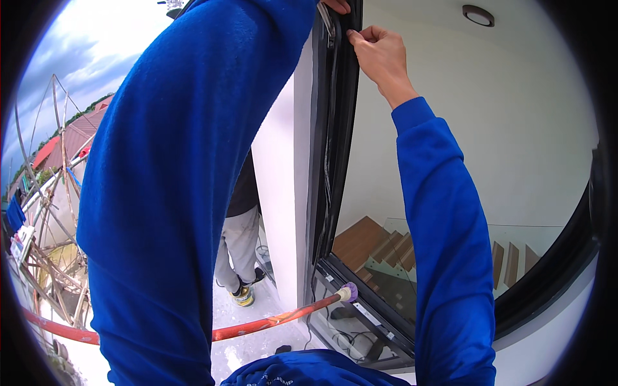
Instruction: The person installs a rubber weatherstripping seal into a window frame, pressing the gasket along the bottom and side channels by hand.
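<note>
Near the top centre, my left hand [336, 6] is cut off by the picture's edge, with a few fingers against the black window frame [344, 144]. My right hand [384, 54] is just below and to its right, with thumb and forefinger pinched at the frame's inner edge; whether a thin strip lies between them I cannot tell. A slim metal fitting [327, 21] sits in the frame's channel beside the left fingers. A loose dark strip or cable [328, 164] runs down that channel. Both arms wear blue sleeves.
A red pole [280, 317] with a wrapped end crosses low in front of me. Behind my left arm a co-worker in grey trousers [241, 241] stands on the pale floor. Stairs [393, 248] and a glass panel lie inside. Wooden scaffold poles [60, 193] stand outside at left.
</note>
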A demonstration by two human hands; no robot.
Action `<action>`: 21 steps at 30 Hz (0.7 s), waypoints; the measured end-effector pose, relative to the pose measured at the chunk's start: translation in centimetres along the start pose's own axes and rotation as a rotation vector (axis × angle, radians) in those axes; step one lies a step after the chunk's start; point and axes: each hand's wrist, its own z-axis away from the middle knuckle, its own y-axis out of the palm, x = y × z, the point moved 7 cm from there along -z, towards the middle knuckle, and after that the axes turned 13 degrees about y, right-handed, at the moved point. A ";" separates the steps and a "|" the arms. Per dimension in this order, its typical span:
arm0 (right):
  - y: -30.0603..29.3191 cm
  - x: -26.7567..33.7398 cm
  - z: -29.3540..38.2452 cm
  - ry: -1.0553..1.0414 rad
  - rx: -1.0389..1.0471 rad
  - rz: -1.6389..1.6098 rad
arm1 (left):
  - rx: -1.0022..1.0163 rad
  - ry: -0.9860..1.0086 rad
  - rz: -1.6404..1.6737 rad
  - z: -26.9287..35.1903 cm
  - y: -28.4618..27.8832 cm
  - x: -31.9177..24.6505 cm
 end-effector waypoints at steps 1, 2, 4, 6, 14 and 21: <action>0.3 0.3 0.1 0.002 -0.001 0.001 | 0.034 0.004 0.010 -0.5 0.8 0.6; 0.1 0.1 0.2 0.007 -0.002 0.005 | 0.031 0.008 0.014 -0.8 0.7 0.1; -0.1 0.1 0.4 0.003 -0.043 0.067 | -0.085 -0.188 0.363 -0.7 0.5 0.4; 0.0 -0.1 0.3 0.021 -0.033 0.062 | -0.203 -0.388 0.707 0.2 0.3 0.6; -0.1 0.0 0.5 0.038 -0.059 0.049 | -0.752 -0.079 -0.046 6.7 -8.0 -5.4; 0.2 -0.3 0.3 0.047 -0.013 0.036 | -0.512 -0.086 0.058 5.1 -7.3 -3.9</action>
